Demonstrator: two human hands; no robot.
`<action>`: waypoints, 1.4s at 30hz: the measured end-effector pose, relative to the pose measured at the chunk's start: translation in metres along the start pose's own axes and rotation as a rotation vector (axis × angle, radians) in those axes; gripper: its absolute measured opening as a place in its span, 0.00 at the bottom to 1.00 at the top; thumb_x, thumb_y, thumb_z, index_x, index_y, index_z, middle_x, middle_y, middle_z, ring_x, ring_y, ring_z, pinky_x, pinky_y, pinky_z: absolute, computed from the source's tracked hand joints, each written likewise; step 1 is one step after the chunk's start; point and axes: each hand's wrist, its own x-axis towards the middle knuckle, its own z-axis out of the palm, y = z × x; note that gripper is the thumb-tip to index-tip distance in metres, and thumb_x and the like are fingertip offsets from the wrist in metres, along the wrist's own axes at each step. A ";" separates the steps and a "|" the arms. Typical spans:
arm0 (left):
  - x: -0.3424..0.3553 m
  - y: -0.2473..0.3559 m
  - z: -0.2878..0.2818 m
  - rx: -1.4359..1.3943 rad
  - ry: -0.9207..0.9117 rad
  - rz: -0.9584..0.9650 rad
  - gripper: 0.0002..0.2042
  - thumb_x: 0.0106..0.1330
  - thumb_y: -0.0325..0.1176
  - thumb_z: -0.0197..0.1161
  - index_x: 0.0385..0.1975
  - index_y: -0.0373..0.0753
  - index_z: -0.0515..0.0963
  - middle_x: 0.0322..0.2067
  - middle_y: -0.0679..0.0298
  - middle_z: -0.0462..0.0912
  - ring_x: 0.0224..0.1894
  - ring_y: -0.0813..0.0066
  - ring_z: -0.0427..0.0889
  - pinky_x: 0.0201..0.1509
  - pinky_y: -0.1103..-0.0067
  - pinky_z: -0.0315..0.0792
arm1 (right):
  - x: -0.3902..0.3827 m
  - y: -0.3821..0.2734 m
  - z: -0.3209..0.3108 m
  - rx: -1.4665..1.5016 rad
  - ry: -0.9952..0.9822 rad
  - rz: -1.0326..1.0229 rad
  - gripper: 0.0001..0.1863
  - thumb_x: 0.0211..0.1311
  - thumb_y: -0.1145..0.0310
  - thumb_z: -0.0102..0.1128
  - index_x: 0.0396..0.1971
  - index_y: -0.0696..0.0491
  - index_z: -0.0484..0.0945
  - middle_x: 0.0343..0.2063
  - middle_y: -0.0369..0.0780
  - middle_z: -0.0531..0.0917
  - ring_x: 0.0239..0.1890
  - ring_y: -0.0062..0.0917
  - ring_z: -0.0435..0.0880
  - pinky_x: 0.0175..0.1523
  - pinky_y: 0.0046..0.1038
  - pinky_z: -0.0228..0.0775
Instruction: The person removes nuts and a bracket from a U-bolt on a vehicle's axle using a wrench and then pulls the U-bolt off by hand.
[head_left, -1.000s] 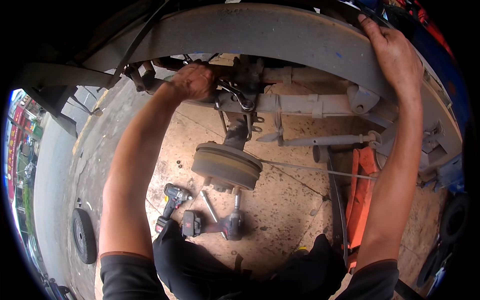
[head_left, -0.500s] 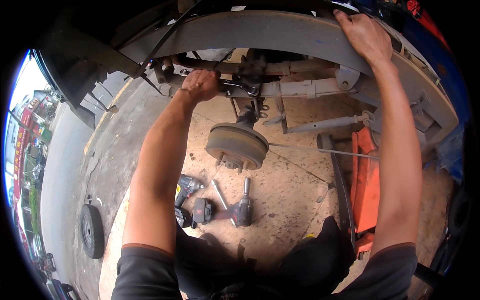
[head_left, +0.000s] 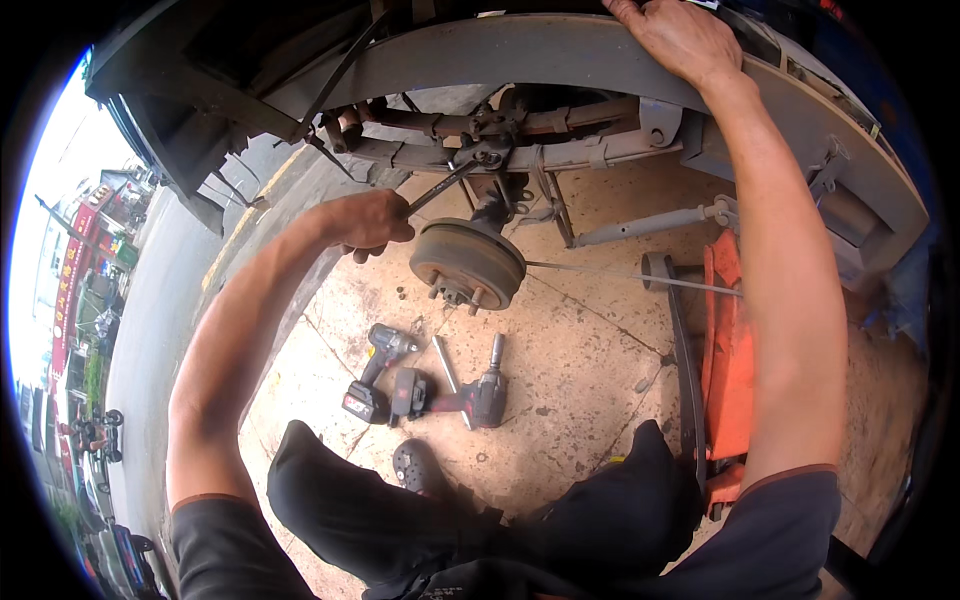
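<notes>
My left hand point(head_left: 368, 222) is closed around the handle of a dark wrench point(head_left: 440, 188). The wrench slants up and to the right, its head at the clamp bolts of the leaf spring point(head_left: 570, 158). Overhead, my right hand point(head_left: 690, 42) hooks over the upper edge of a curved grey beam point(head_left: 560, 62) of the vehicle, its fingertips partly out of sight. Just right of my left hand and lower, a rusty brake drum point(head_left: 465, 262) with bare wheel studs sits on the axle end.
Two cordless impact wrenches, one grey point(head_left: 380, 360) and one dark red point(head_left: 485, 398), lie on the stained floor beside a metal bar point(head_left: 445, 362). An orange jack point(head_left: 725, 350) stands at the right. A grey shock absorber point(head_left: 650, 226) slants behind the drum. A road runs at far left.
My left hand has swung down and toward me, turning the wrench handle from nearly level to slanting. My right hand stays on the beam. The view has shifted slightly.
</notes>
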 end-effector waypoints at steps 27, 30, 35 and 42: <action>0.121 0.273 0.117 -2.054 0.904 0.159 0.12 0.69 0.33 0.53 0.43 0.32 0.64 0.29 0.56 0.76 0.28 0.69 0.75 0.30 0.74 0.71 | 0.016 0.020 0.019 -0.143 -0.112 -0.008 0.59 0.40 0.15 0.47 0.53 0.60 0.78 0.36 0.48 0.85 0.42 0.36 0.86 0.48 0.34 0.74; 0.090 0.248 0.101 -2.278 0.425 0.206 0.09 0.71 0.32 0.54 0.43 0.35 0.65 0.28 0.58 0.77 0.22 0.72 0.76 0.22 0.74 0.71 | 0.013 0.023 0.023 -0.170 -0.043 0.016 0.59 0.41 0.16 0.47 0.54 0.59 0.77 0.38 0.48 0.85 0.45 0.37 0.85 0.51 0.35 0.73; 0.077 0.219 0.115 -2.240 0.271 0.411 0.12 0.70 0.37 0.59 0.42 0.38 0.66 0.27 0.61 0.78 0.20 0.71 0.77 0.22 0.73 0.73 | 0.010 0.018 0.026 -0.186 -0.039 0.023 0.60 0.40 0.15 0.46 0.56 0.58 0.76 0.43 0.49 0.84 0.51 0.40 0.82 0.56 0.37 0.70; 0.080 0.164 0.107 -1.950 0.048 0.424 0.12 0.71 0.36 0.58 0.42 0.34 0.68 0.33 0.57 0.77 0.32 0.66 0.80 0.33 0.71 0.77 | 0.009 0.010 0.016 -0.164 -0.112 0.002 0.59 0.40 0.15 0.46 0.55 0.57 0.77 0.42 0.49 0.85 0.50 0.40 0.82 0.55 0.37 0.71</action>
